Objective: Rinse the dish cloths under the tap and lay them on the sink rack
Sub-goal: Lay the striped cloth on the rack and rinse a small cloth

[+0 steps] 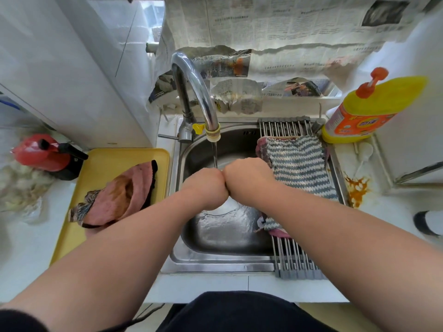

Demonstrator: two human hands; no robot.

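Observation:
Water runs from the chrome tap (191, 82) into the steel sink (223, 238). My left hand (206, 188) and my right hand (247, 176) meet knuckle to knuckle under the stream, backs towards the camera. Their fingers are hidden, so I cannot tell whether they hold anything. A blue-and-white striped dish cloth (299, 168) lies spread on the roll-up sink rack (285, 127) at the right of the basin, with a pink edge showing beneath it. A crumpled pink dish cloth (124, 195) with a brown stain lies on the yellow tray (107, 159) to the left.
A yellow detergent bottle (369, 111) stands at the back right corner of the sink. An orange stain (357, 188) marks the counter beside the rack. A red-and-black object (40, 152) sits behind the tray. Newspaper covers the back wall.

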